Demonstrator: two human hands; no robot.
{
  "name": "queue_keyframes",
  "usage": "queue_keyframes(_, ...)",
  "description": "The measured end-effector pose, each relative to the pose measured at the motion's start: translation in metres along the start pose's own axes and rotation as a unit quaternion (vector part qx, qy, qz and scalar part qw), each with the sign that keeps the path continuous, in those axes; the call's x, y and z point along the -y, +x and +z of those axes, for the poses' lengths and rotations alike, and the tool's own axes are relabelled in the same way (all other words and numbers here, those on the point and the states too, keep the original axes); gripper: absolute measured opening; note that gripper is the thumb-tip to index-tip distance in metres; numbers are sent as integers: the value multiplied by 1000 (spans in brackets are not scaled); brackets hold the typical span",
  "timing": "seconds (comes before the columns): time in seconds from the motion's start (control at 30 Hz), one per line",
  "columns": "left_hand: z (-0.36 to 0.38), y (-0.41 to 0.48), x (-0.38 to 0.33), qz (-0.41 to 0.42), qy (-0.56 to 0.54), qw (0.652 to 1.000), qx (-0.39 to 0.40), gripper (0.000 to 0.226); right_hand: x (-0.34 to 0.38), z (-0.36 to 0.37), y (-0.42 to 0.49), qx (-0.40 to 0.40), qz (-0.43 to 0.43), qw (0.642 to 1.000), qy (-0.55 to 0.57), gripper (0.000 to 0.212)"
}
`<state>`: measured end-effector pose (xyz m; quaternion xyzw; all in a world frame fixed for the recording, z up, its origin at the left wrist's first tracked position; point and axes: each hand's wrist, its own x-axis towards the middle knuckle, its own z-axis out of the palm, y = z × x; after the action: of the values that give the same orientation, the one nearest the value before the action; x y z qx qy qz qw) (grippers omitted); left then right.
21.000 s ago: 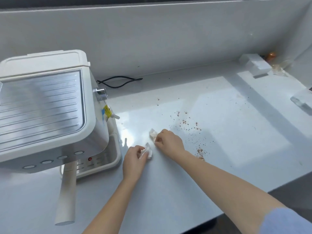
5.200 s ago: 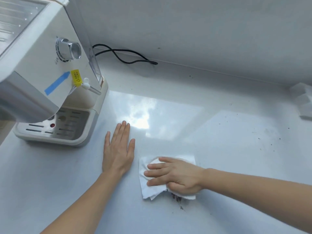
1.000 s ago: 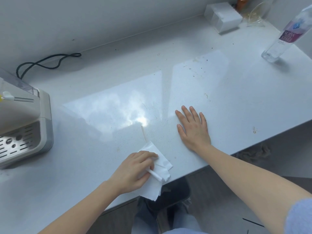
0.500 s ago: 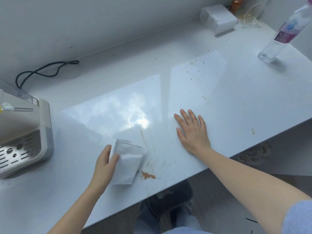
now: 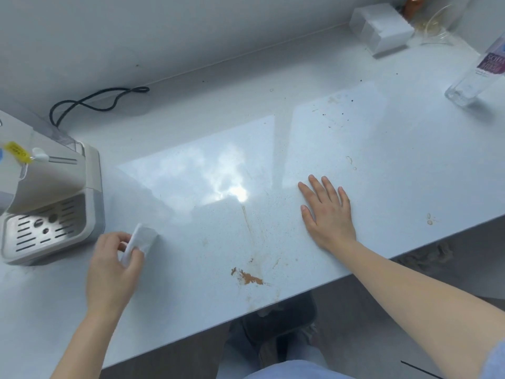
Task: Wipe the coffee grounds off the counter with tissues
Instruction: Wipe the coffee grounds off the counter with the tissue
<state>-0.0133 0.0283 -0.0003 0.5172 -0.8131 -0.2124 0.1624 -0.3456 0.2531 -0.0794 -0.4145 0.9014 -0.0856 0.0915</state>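
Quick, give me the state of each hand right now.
Left hand: closed on a folded white paper tissue, beside the cream coffee machine.
Right hand: open, flat on the pale glossy counter, holding nothing.

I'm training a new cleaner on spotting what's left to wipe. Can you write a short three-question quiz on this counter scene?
1. True or false: the right hand holds the tissue.
2. Where does the biggest brown smear lie? A) beside the bottle B) near the counter's front edge, between the hands C) under the coffee machine
3. Fill in: the right hand lies ____ on the counter.

Key:
1. False; the left hand holds it.
2. B
3. flat
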Motion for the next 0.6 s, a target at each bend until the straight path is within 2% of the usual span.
queue_keyframes(0.17, 38, -22, -13, 13, 45, 992, 113, 19, 0, 1, 0, -3, 0, 1000, -4, 53)
queue_keyframes(0.23, 45, -30, -12, 37, 49, 991, 120, 22, 0, 1, 0, -5, 0, 1000, -2, 52)
queue_keyframes(0.33, 50, -35, -3, 104, 53, 989, 96, 41, 1, 0, 0, -6, -1, 1000, -2, 53)
queue_keyframes(0.43, 54, -29, 12, 176, 76, 967, 171, 58, 2, -1, 0, -5, 1, 1000, -6, 54)
queue_keyframes(0.5, 59, -24, 22, 210, 115, 945, 222, 61, 2, -1, 0, -5, 2, 1000, -7, 52)
queue_keyframes(0.6, 64, -23, 31, 237, 186, 927, 224, 60, 2, -1, 0, -4, 2, 1000, -2, 52)
